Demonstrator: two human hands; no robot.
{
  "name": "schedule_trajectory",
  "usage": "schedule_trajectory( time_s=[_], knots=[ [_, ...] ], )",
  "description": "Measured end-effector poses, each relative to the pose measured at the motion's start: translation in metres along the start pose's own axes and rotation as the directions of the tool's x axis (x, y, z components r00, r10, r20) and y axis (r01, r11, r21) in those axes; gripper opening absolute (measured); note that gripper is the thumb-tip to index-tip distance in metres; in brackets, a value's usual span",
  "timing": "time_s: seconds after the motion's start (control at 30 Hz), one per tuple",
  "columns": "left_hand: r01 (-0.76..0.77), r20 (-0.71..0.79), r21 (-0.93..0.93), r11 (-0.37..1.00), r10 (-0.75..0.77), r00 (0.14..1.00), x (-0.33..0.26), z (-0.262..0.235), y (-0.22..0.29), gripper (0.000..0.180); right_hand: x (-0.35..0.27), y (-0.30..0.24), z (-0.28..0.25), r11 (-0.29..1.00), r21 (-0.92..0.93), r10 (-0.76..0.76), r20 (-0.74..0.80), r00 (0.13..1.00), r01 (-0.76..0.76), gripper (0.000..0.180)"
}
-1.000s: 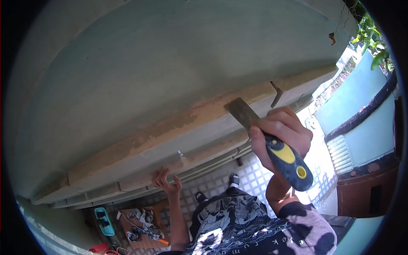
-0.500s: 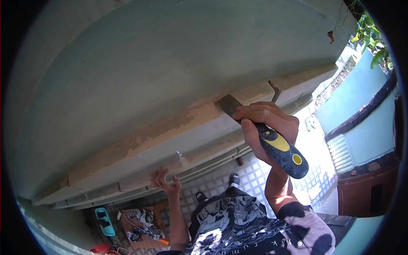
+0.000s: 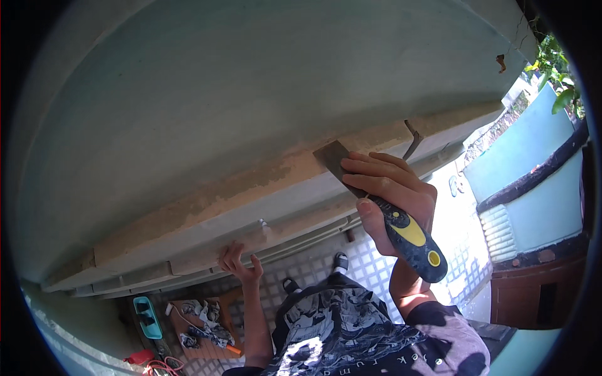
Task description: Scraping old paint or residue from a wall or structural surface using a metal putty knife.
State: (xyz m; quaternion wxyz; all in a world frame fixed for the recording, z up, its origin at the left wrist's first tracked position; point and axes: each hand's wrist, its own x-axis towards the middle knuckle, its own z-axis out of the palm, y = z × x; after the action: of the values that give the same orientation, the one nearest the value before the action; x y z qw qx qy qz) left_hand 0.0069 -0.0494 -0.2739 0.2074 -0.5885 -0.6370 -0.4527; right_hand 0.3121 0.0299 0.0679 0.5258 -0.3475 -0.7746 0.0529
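Observation:
In my right hand (image 3: 401, 188) is a putty knife (image 3: 411, 232) with a wide metal blade and a black-and-yellow handle. The fingers lie along the blade, and the thumb presses the handle's near side. Its blade edge meets the beige, patchy face of a ledge (image 3: 251, 186) that runs below the pale green wall panel (image 3: 238, 81). Lower and to the left, my left hand (image 3: 240, 263) rests its fingertips at a lower ledge (image 3: 200, 260), thumb apart, holding nothing.
A bent metal rod (image 3: 412, 141) juts from the upper ledge right of the blade, and a small white fitting (image 3: 263, 224) sticks out lower down. Below left are a turquoise paint tray (image 3: 147, 318) and a brown board (image 3: 226, 304) with crumpled paper. Tiled floor (image 3: 370, 263) lies beneath.
The putty knife's handle end has swung down and slightly left, while the blade stays near the same patch of ledge. My left hand is still at the lower ledge. The view has shifted slightly.

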Motion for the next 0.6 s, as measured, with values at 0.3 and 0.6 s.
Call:
schedule_trajectory(
  time_s=[0.3,0.6],
  knots=[
    [-0.005,0.007,0.020,1.000,0.004,1.000,0.001,-0.001,0.004,0.037,0.012,-0.024,-0.002,0.973,-0.228,-0.003,0.115,0.993,0.030,0.027],
    [0.000,-0.026,0.022,1.000,0.001,1.000,0.000,-0.001,0.002,0.034,0.010,-0.036,-0.002,0.952,-0.303,0.019,0.176,0.984,0.035,0.025]
  ],
)
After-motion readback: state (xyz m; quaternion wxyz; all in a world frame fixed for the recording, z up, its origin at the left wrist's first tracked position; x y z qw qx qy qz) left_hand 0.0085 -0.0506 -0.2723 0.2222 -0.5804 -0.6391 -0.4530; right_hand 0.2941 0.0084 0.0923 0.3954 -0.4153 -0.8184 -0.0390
